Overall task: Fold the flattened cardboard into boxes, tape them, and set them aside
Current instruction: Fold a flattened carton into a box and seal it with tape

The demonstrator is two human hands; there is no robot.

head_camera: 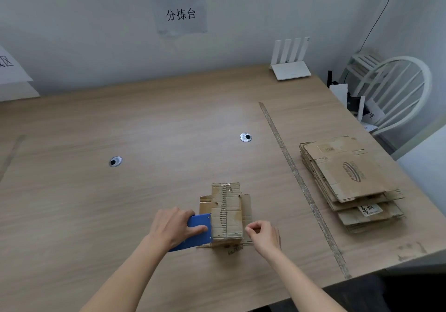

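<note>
A wide light-brown wood-grain table (120, 203) fills the view, and everything else is placed against it. Along its right part lies a long strip of worn, patchy tape (301, 186), stuck to the surface and running from the middle toward the near edge. Right of that strip, still on the table, sits a stack of flattened brown cardboard sheets (347, 179), the top one printed with an oval mark. Beyond the table's far right corner stands a white spindle-back chair (395, 89), and on that corner rests a white router with four upright antennas (290, 63). Near the table's front edge, left of the tape strip, stands a small folded brown cardboard box (226, 212), its top flaps closed with a ragged seam down the middle and lower flaps spread out flat at its base. The left hand (172, 227) is wrapped around a blue tape dispenser (198, 229), fingers curled over its top, pressing it against the box's left side. The right hand (263, 235) is just beside the box's right near corner, thumb and forefinger pinched together; what they pinch cannot be made out. Two round metal grommets (115, 161) are set into the table's middle.
</note>
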